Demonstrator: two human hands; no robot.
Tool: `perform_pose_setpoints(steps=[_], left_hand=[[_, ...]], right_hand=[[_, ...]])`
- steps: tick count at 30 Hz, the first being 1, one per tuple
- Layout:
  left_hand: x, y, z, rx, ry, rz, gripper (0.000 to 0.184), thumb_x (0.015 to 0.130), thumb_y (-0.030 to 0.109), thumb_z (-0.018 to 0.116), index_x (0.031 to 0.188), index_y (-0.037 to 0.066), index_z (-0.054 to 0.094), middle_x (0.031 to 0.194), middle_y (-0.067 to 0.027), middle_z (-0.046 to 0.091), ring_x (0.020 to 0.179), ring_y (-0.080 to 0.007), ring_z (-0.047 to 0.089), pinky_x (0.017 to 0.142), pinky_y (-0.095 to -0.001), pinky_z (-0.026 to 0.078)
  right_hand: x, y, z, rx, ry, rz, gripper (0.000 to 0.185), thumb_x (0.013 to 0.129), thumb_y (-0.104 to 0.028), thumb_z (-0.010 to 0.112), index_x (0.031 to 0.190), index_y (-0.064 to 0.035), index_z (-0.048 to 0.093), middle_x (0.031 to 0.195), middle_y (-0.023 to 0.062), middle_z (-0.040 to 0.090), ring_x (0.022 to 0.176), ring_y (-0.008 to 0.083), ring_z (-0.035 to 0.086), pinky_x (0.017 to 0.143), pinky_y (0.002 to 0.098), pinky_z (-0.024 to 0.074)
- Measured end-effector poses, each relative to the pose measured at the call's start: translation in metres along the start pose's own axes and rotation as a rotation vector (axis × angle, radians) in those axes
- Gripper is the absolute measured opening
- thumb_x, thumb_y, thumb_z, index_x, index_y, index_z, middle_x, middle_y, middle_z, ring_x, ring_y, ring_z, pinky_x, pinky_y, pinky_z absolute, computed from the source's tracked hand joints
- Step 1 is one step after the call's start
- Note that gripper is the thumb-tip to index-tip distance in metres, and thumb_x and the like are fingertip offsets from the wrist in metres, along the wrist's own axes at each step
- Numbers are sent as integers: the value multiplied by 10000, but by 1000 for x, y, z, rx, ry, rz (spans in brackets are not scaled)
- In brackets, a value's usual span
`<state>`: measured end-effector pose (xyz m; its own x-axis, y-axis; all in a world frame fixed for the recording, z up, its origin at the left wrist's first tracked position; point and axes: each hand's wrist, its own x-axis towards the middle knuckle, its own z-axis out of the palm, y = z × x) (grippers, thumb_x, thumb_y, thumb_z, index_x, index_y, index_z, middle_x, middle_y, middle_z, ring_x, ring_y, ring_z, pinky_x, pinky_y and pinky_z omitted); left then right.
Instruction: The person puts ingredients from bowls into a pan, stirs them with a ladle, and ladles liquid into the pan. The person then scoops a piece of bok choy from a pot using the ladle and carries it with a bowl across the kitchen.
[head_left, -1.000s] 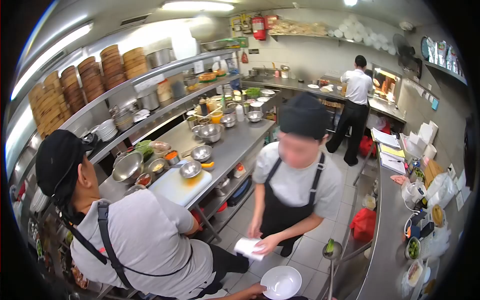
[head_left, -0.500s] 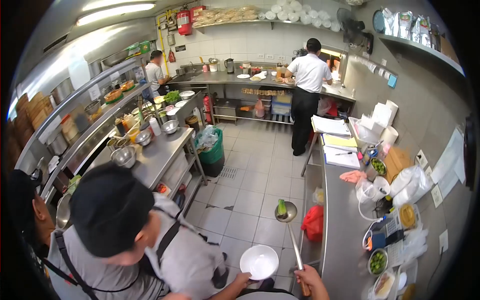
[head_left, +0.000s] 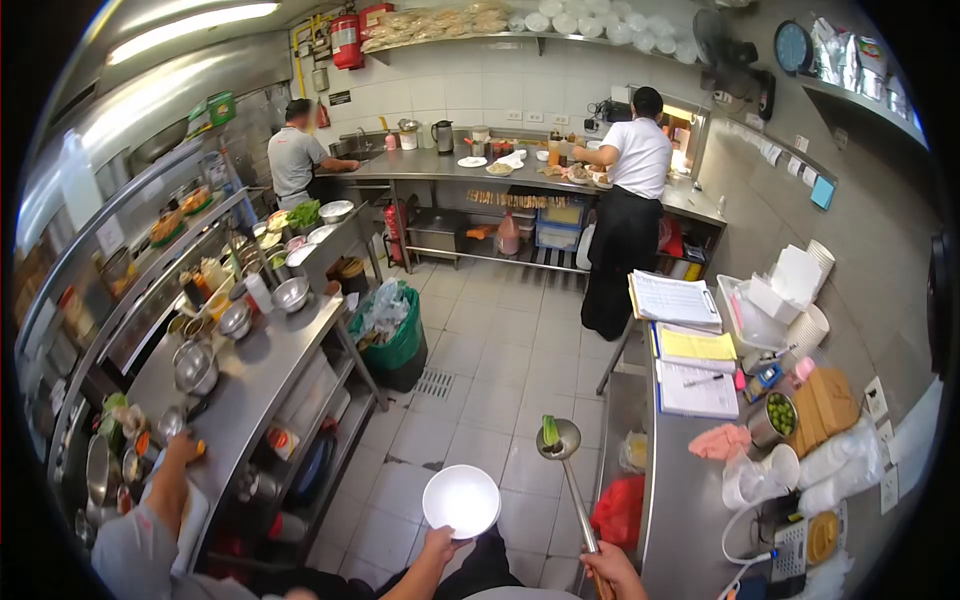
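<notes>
My left hand (head_left: 438,548) grips the near rim of a white bowl (head_left: 462,500), which is held out over the floor with nothing visible in it. To its right, my right hand (head_left: 614,570) is wrapped around the wooden grip of a long metal ladle (head_left: 577,505). The ladle's scoop points away from me, beyond the bowl and to its right. In the scoop lies a piece of green vegetable (head_left: 550,431); its exact kind I cannot make out. Bowl and ladle are apart.
A steel counter (head_left: 665,480) with clipboards (head_left: 675,298) runs along the right. On the left, a co-worker's arm (head_left: 172,480) reaches over a steel prep table (head_left: 255,355). A green bin (head_left: 405,335) stands on the tiled floor. Two people (head_left: 292,160) (head_left: 625,200) work at the back counter.
My view has moved forward past the co-worker in a black cap, who was close on the left. The bowl and ladle have shifted slightly left in view, still held.
</notes>
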<state>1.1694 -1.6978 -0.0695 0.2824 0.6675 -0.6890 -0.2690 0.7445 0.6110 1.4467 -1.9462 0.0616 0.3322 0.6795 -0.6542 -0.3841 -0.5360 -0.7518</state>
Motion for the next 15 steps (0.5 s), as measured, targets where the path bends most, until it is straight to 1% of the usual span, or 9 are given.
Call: perform_pose_setpoints(steps=[1,3,4,5,7,11,13,15], left_hand=[[15,14,3,6,-2,-2,565,777,-80,407,1326,-17,286,1237,-254,456,1084,-465,526,823,-646,492],[47,40,14,36,37,-88,566,778,-81,401,1328,-8,289,1236,-232,468,1070,-449,542,799,-622,516],[60,56,23,32,20,-100,584,777,-90,400,1342,15,298,1264,-222,450,1087,-441,526,786,-628,519],[73,72,33,36,23,-102,584,777,-90,400,1342,15,298,1264,-222,450,1087,-441,526,786,-628,519],[103,104,56,102,-62,-82,569,785,-85,398,1338,-3,295,1265,-223,448,1080,-439,529,798,-615,519],[168,178,124,134,-52,-67,549,793,-81,396,1330,-24,295,1264,-227,449,1067,-435,537,812,-598,519],[205,210,160,92,-105,-19,534,798,-72,403,1321,-36,301,1255,-231,456,1054,-433,544,811,-585,519],[242,244,195,63,-90,-26,539,794,-60,416,1320,-34,305,1256,-230,459,1056,-434,542,815,-578,514]], right_hand=[[17,-11,-1,6,3,0,266,815,-46,637,1054,23,540,675,47,538,520,130,531,474,263,459],[48,-43,-4,-1,-10,88,248,824,-37,623,1047,21,531,671,47,538,537,135,538,486,256,461],[63,-60,-3,13,-2,86,251,828,-43,619,1056,17,532,678,49,539,541,137,542,482,248,455],[80,-74,-2,17,-3,89,251,828,-43,619,1056,17,532,678,49,539,541,137,542,482,248,455],[115,-103,-8,30,-29,105,253,829,-42,617,1062,14,534,662,48,534,527,139,536,476,248,444],[181,-164,-7,54,-22,128,236,810,-70,660,1012,-20,547,642,33,537,487,131,520,463,251,445],[220,-198,-9,30,-24,152,238,828,-29,614,1055,-6,543,636,44,532,494,138,527,458,257,428],[270,-222,-15,49,-48,120,232,827,-29,616,1047,-14,547,642,41,538,496,135,528,456,258,430]])
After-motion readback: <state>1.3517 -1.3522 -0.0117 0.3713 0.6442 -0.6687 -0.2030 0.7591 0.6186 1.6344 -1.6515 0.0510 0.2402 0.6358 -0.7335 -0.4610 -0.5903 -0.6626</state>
